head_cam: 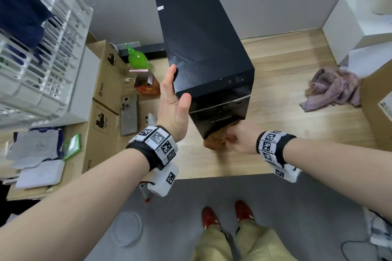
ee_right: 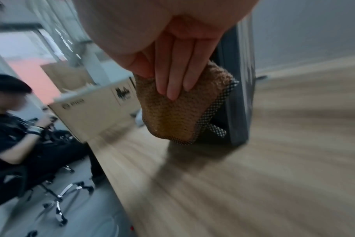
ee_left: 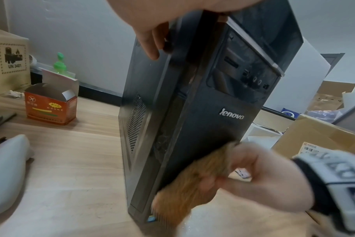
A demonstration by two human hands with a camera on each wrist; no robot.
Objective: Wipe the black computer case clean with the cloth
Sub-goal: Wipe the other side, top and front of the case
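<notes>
The black computer case (head_cam: 203, 38) stands upright on the wooden table (head_cam: 286, 133). My left hand (head_cam: 171, 95) braces its upper left front corner: straight fingers lie flat along the left side, and the thumb rests at the front top edge. My right hand (head_cam: 239, 140) grips a folded brown cloth (head_cam: 214, 141) and holds it against the bottom of the front panel. The left wrist view shows the cloth (ee_left: 184, 189) below the logo on the case (ee_left: 203, 112). In the blurred right wrist view, my fingers (ee_right: 172, 77) curl over the cloth (ee_right: 172, 112).
A crumpled purple-grey rag (head_cam: 333, 89) lies on the table to the right, beside a cardboard box (head_cam: 377, 108). Left of the case are a green bottle (head_cam: 137, 59), an orange carton (head_cam: 146, 87), a phone (head_cam: 129, 114), cardboard boxes (head_cam: 104, 99) and a white basket (head_cam: 38, 48). A person (ee_right: 14, 120) sits nearby.
</notes>
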